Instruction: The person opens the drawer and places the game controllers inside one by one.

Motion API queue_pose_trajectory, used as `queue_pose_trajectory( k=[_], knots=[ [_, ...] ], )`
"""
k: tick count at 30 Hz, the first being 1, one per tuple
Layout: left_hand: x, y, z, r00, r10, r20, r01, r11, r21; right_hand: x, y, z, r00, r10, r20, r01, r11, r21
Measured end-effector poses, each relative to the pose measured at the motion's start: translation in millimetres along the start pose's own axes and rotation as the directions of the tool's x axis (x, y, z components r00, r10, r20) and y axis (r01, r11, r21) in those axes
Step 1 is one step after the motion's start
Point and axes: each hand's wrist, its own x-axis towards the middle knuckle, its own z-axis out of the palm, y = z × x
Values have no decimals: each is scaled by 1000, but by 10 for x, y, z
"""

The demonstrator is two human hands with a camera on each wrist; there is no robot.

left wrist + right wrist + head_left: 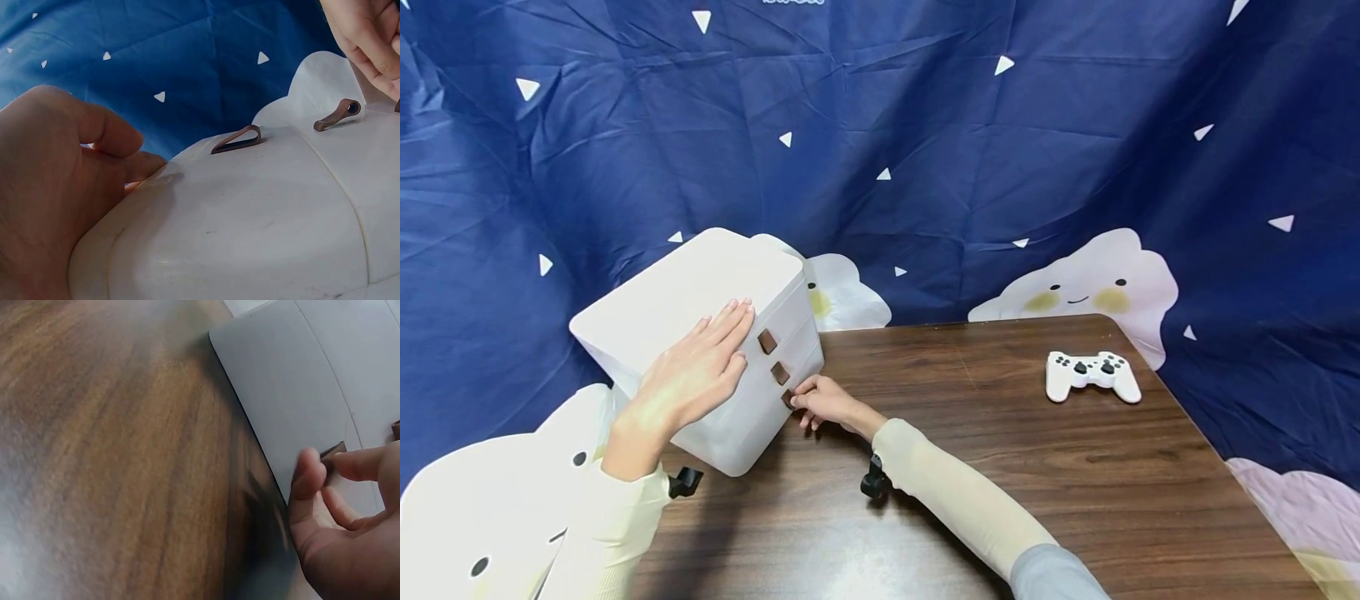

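A white drawer unit (692,279) with three stacked drawers stands on the left of the table, its front turned toward the right. My left hand (696,371) lies flat on its top near the front edge, fingers straight. On the front are a top brown pull tab (767,342), a middle pull tab (780,372) and a bottom pull tab (335,450). Thumb and forefinger of my right hand (829,402) pinch the bottom one, close above the tabletop. All drawer fronts look flush with one another.
A white game controller (1092,375) lies at the right of the brown wooden table (1000,450). Behind the table hangs a dark blue curtain (917,108) with white triangles and cloud faces. The drawer unit's back reaches close to the curtain.
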Motion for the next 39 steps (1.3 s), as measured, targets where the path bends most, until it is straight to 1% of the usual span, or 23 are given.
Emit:
queue_pose_trajectory(
  k=[3,6,9,13,21,27,34,39],
  knots=[
    [-1,2,-1,1000,2,-3,-2,1000,3,-11,-5,11,1000,3,-17,-3,1000,-18],
    [-2,1,-4,1000,2,-10,-1,1000,7,5,-4,22,1000,3,-15,-3,999,-46],
    [-1,0,-9,1000,0,-14,0,1000,8,28,-10,35,1000,-4,4,5,996,-87],
    [4,4,-13,1000,-1,-6,1,1000,2,32,-20,60,1000,2,23,0,995,-104],
    [1,0,-10,1000,-8,1,8,1000,-9,7,-42,113,1000,17,5,-17,998,-63],
    [5,-5,-6,1000,-6,6,6,1000,-5,3,-50,111,1000,22,10,-22,999,-26],
    [7,-17,-1,1000,-5,8,5,1000,-9,-41,-19,70,999,34,20,-34,999,0],
    [5,-14,6,1000,-4,9,4,1000,-12,-98,-4,0,999,33,35,-34,999,19]
  ],
)
